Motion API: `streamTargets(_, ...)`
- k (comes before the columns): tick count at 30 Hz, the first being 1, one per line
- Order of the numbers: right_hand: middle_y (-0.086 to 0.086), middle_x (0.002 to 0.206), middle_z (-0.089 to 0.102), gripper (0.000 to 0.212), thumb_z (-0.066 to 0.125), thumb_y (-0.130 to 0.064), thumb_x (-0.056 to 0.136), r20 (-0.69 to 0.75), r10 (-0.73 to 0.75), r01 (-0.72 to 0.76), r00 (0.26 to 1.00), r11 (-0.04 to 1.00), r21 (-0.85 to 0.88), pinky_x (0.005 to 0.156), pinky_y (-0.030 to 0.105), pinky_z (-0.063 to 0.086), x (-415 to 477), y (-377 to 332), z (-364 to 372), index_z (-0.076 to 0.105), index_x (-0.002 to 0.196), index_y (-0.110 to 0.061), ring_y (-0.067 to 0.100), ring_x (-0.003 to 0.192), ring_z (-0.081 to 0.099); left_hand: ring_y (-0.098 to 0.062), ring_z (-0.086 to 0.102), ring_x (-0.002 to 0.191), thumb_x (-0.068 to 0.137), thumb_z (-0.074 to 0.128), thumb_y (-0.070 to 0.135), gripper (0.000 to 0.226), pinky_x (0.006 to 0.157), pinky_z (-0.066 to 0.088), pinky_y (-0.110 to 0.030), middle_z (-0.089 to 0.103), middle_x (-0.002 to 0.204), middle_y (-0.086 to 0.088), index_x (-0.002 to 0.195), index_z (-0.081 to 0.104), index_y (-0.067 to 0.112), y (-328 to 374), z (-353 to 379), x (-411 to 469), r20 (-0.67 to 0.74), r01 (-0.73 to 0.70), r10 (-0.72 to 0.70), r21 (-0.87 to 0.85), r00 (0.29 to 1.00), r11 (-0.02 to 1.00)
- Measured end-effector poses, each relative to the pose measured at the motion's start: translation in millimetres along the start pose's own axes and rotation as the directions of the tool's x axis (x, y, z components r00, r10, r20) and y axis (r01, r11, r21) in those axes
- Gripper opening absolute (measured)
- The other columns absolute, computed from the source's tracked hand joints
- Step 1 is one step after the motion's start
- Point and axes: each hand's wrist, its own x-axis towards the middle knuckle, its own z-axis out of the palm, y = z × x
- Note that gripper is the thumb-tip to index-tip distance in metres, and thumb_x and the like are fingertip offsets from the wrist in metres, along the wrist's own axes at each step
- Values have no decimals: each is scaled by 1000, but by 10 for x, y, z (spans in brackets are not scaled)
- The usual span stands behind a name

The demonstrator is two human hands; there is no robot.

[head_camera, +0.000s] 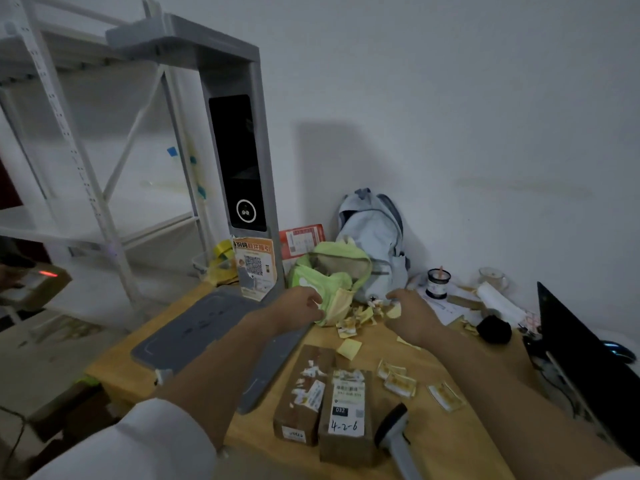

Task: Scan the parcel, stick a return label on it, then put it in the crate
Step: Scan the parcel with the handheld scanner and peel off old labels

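Observation:
Two brown cardboard parcels lie side by side at the table's near edge: one with torn label remnants, the other bearing a white label marked "4-2-6". A grey handheld scanner rests just right of them. Both my hands reach over the far part of the table. My left hand pinches a small pale piece at the green bag. My right hand pinches a small yellow label piece. Loose yellow labels and torn backing scraps lie between hands and parcels.
A tall grey scanning station with a flat base occupies the table's left half. A pale backpack, a cup, a dark monitor and clutter fill the right. White shelving stands left; another boxed parcel shows far left.

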Motion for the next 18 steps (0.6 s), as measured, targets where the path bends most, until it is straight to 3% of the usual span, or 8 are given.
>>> streamTargets(5, 16, 140, 43, 62, 65, -19, 84, 40, 198, -201, 979, 975, 91, 89, 35, 45, 259, 276, 339, 37, 139, -12, 31, 122, 49, -29, 59, 112, 87, 63, 21, 39, 88, 49, -33, 61, 122, -13, 122, 56, 6, -271, 275, 464, 46, 38, -33, -118, 998, 992)
streamTargets(7, 16, 129, 50, 66, 65, -18, 83, 90, 291, -302, 952, 942, 144, 72, 31, 47, 289, 388, 482, 34, 141, -10, 26, 101, 58, -30, 59, 109, 87, 62, 13, 33, 83, 51, -31, 57, 118, -11, 119, 55, 4, -425, 540, 525, 125, 57, -31, -211, 992, 976)
streamTargets(9, 17, 120, 55, 68, 64, -16, 84, 166, 376, -403, 912, 898, 177, 56, 26, 41, 378, 493, 673, 30, 142, -7, 21, 81, 56, -16, 57, 88, 92, 54, 5, 17, 69, 47, -16, 52, 99, -2, 109, 52, 7, -555, 805, 604, 233, 69, -4, -272, 973, 960)
streamTargets(11, 17, 127, 53, 69, 64, -15, 84, 208, 449, -485, 869, 856, 179, 64, 26, 41, 441, 597, 859, 29, 143, -6, 22, 89, 54, -6, 46, 70, 92, 53, 10, 9, 62, 41, -19, 47, 81, 3, 99, 54, 6, -693, 1022, 721, 289, 96, -16, -266, 957, 959)
streamTargets(12, 17, 130, 51, 69, 65, -16, 84, 218, 486, -523, 846, 835, 169, 69, 26, 40, 449, 655, 950, 29, 143, -5, 23, 95, 55, -6, 44, 66, 86, 57, 17, 20, 64, 42, -24, 46, 76, 3, 96, 57, 0, -755, 1099, 784, 313, 102, -12, -273, 950, 957)
streamTargets(14, 15, 123, 53, 68, 64, -17, 84, 246, 536, -578, 807, 804, 144, 64, 24, 40, 433, 784, 1138, 30, 141, -3, 22, 92, 54, -16, 51, 73, 69, 62, 29, 43, 70, 45, -39, 51, 80, -5, 92, 57, -7, -1018, 1333, 997, 355, 84, 16, -263, 935, 961)
streamTargets(16, 12, 108, 55, 67, 63, -16, 85, 287, 587, -638, 757, 758, 135, 54, 26, 41, 377, 908, 1336, 29, 140, -1, 17, 79, 55, -25, 55, 94, 68, 65, 20, 38, 78, 49, -42, 54, 100, -10, 101, 58, 2, -1347, 1633, 1212, 436, 116, 4, -249, 900, 961)
streamTargets(18, 16, 117, 56, 67, 61, -16, 85, 322, 645, -705, 693, 700, 114, 64, 34, 51, 306, 1031, 1520, 27, 140, -1, 23, 90, 62, -25, 54, 104, 78, 66, 8, 35, 88, 49, -41, 54, 110, -13, 111, 56, 7, -1404, 1671, 1221, 450, 104, 30, -270, 893, 957)
